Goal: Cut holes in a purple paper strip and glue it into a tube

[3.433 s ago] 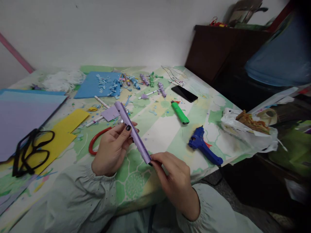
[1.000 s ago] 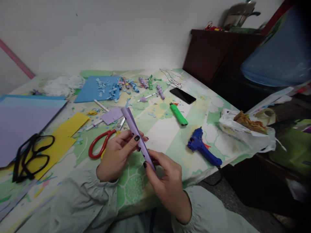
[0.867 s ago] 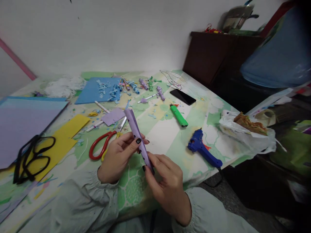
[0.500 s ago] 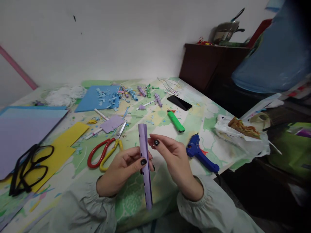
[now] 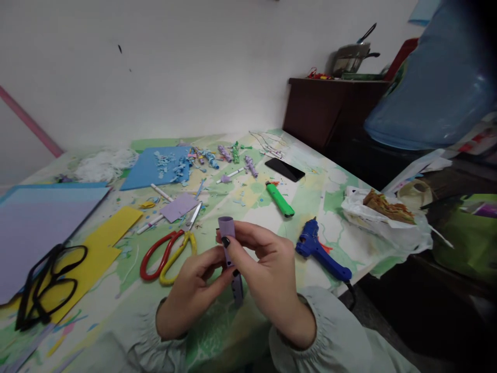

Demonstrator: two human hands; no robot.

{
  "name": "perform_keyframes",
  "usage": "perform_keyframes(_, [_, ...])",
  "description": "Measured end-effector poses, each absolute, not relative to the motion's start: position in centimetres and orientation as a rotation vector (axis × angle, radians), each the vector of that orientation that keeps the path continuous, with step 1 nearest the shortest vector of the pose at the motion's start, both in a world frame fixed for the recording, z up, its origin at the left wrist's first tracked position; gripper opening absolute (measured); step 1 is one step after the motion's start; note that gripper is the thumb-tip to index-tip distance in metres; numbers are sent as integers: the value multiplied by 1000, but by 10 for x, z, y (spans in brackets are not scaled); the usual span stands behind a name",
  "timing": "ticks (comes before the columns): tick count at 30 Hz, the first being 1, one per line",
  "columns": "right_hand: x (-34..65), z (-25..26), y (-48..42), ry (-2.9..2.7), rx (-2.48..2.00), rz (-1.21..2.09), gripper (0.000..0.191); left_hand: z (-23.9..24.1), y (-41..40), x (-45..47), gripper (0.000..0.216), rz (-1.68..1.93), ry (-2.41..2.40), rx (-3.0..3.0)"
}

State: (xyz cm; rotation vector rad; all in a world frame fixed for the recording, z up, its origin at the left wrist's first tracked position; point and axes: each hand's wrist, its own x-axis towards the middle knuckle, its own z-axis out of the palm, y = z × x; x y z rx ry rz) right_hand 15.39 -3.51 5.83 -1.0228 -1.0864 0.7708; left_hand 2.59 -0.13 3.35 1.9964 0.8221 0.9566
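Note:
A folded purple paper strip [image 5: 227, 228] with small dark dots stands upright between both hands, above the near edge of the table [image 5: 252, 202]. My left hand [image 5: 186, 295] pinches its lower part from the left. My right hand [image 5: 267, 269] wraps over the strip's upper part, thumb and fingers closed on it just below the top end. Red and yellow scissors [image 5: 166, 251] lie on the table just left of my hands.
A blue glue gun [image 5: 320, 251] and a green lighter [image 5: 279, 199] lie to the right, a black phone [image 5: 284, 169] farther back. Purple, blue and yellow paper sheets [image 5: 97, 243], black loops [image 5: 46, 280], pens and paper scraps cover the left and back. A bag with food [image 5: 382, 217] sits at the right edge.
The strip has swung from slanting to upright. My right hand moved from its lower end up to grip the top. The camera view rose slightly.

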Motion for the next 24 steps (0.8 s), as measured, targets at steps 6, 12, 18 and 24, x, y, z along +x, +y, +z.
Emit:
perform_keyframes(6, [158, 59, -39, -1200, -921, 718, 32, 29, 3, 20, 4, 1059, 848, 2199])
perform_keyframes(12, [161, 64, -38, -1202, -916, 699, 22, 29, 0, 20, 4, 1054, 833, 2216])
perform_keyframes(18, [158, 68, -41, -1242, -963, 657, 22, 29, -4, 22, 5, 1143, 877, 2238])
perform_keyframes(24, [156, 67, -37, -1171, -971, 756, 29, 27, -3, 22, 8, 1153, 932, 2212])
